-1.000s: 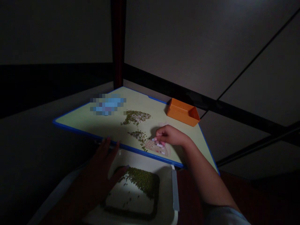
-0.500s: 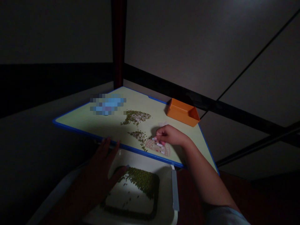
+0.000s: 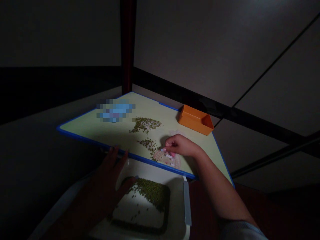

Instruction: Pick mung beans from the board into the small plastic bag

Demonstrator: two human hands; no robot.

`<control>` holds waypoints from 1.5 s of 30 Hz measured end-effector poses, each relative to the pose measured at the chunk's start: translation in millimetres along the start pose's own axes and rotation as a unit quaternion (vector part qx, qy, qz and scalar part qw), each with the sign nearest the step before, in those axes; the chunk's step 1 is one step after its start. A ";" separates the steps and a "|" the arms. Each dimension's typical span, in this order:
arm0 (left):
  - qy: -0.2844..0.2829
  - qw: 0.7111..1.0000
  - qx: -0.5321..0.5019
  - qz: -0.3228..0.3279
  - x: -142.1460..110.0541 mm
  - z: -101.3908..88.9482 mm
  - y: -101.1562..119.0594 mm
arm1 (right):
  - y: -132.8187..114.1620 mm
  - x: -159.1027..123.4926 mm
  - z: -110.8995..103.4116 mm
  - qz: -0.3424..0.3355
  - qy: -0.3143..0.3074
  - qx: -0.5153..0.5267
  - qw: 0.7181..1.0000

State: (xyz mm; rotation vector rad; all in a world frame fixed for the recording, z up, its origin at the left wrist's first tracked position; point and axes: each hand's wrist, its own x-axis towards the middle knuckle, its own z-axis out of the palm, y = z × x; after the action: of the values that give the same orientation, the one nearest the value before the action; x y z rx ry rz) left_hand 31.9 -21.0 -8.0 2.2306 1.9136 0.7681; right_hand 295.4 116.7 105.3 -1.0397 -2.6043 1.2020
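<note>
My right hand (image 3: 180,145) is closed on a pink, see-through, patterned protractor (image 3: 167,159) at the front right of the pale, blue-edged tabletop (image 3: 195,141). Just left of the protractor lies a small scatter of green beans (image 3: 149,145), and a larger patch of green beans (image 3: 146,124) is spread farther back. My left hand (image 3: 110,176) is open, fingers apart, with its fingertips at the table's front edge and its thumb over a white bin (image 3: 175,200). Loose green beans (image 3: 152,193) cover part of the bin's floor and gather along its sides.
An orange open box (image 3: 195,120) stands at the table's back right corner. A blurred-out blue item (image 3: 116,112) lies at the back left. Walls (image 3: 200,50) close in behind the table, and the light is dim.
My right hand has shifted the protractor slightly left and toward the front edge. The left hand stays in place, and the bean patches look almost the same.
</note>
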 end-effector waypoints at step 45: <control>0.010 1.000 -0.002 0.007 0.0 1.9 -1.7 | -2.8 -1.0 1.8 0.020 0.043 -0.015 0.999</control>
State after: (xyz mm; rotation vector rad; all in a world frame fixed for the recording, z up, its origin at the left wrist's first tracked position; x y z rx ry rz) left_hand 31.2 -20.1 -10.3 2.2441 1.9069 0.7979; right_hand 294.0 113.6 106.2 -1.1272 -2.5563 1.1046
